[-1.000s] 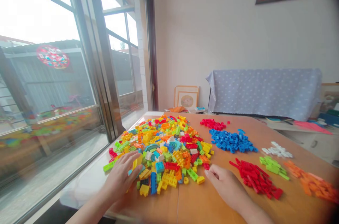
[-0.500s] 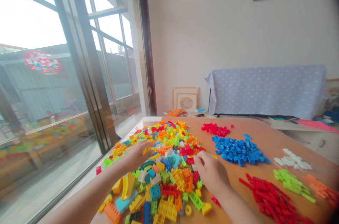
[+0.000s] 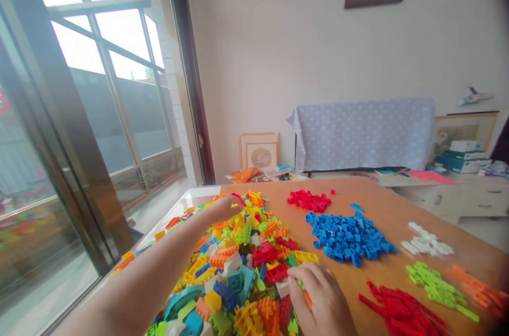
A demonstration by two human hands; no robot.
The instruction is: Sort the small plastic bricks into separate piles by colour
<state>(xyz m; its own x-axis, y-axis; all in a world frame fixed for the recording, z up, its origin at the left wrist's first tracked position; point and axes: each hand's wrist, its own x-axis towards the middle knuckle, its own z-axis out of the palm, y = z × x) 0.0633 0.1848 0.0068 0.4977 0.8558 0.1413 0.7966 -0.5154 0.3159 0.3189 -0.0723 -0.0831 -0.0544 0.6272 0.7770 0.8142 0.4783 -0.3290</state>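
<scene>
A large heap of mixed toy building bricks (image 3: pixel 228 251) covers the left and middle of the table. My left hand (image 3: pixel 226 209) stretches over its far part, at a red brick (image 3: pixel 239 199); its fingers are mostly hidden, so their grip does not show. At the heap's near right edge is my right hand (image 3: pixel 324 293), with its fingers curled and its thumb tucked inward. A bit of orange shows between thumb and fingers, too covered to make out. A yellow brick (image 3: pixel 305 256) lies just beyond this hand, near red bricks (image 3: pixel 276 273).
Sorted piles lie to the right: crimson pieces (image 3: pixel 309 201), blue pieces (image 3: pixel 352 238), white pieces (image 3: pixel 427 241), lime pieces (image 3: pixel 437 285), orange pieces (image 3: pixel 479 289) and long red pieces (image 3: pixel 403 309). A glass window (image 3: pixel 119 113) borders the table's left side. A cloth-covered object (image 3: pixel 363 134) stands behind.
The view has turned right and shifted. My left hand has reached farther toward the far end of the heap. The right hand appears lower and nearer, still beside the heap's right edge.
</scene>
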